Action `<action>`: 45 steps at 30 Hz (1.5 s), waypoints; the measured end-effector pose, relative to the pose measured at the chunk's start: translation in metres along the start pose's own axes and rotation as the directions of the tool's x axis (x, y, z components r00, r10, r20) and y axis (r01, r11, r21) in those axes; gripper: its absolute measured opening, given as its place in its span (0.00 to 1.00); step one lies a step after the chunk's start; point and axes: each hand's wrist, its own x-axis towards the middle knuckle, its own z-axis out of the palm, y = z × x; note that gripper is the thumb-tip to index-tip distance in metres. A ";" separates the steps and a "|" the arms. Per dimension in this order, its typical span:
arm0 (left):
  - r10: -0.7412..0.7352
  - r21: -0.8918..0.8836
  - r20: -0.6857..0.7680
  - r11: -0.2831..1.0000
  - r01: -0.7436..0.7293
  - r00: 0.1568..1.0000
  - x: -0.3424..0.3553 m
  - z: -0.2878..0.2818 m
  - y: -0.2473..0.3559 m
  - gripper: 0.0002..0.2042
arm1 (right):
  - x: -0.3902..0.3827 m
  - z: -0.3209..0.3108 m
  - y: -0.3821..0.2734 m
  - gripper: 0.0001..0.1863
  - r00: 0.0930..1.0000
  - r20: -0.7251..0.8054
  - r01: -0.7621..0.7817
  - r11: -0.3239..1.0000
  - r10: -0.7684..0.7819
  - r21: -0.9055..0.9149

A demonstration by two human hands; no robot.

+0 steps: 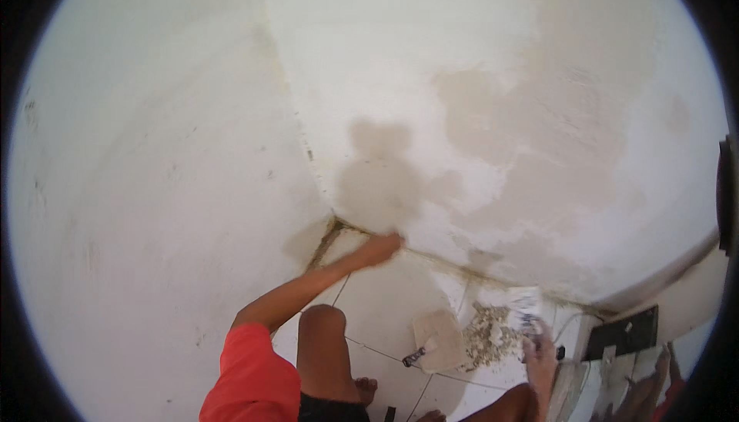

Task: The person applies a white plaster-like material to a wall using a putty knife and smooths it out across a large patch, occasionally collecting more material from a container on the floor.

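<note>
My left hand (382, 249) reaches across to the foot of the white wall (346, 76), just right of the corner. Its fingers look curled, and whatever they may hold is hidden. At the lower right my right hand (543, 346) grips a white, flat, roughly rectangular thing (525, 303) with dark marks, blurred too much to name. That thing is beside a heap of pale flakes and crumbs (489, 337) on the tiled floor. Left of the heap lies a square beige board (440, 339), with a small dark-handled tool (414, 356) at its lower-left edge.
Large beige damp-looking patches (539, 130) mark the wall on the right. A black flat panel (623, 333) and a shiny, reflecting surface (639, 383) stand at lower right. A thin cable (571, 318) runs near the wall. My bent knee (323, 322) is below my left forearm.
</note>
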 end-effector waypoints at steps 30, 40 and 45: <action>-0.293 -0.916 0.068 0.360 0.176 0.954 -0.275 -0.005 0.098 0.20 | 0.025 0.324 -0.284 0.26 0.555 0.585 0.399 0.806 -0.592 0.437; -0.363 -0.605 -0.034 0.749 0.270 0.931 -0.407 -0.161 0.168 0.18 | -0.019 0.477 -0.262 0.25 0.590 0.231 0.493 0.571 -0.774 0.656; -0.309 -0.224 -0.021 0.928 0.297 0.951 -0.443 -0.190 0.225 0.20 | -0.046 0.515 -0.293 0.26 0.574 0.000 0.657 0.460 -0.819 0.598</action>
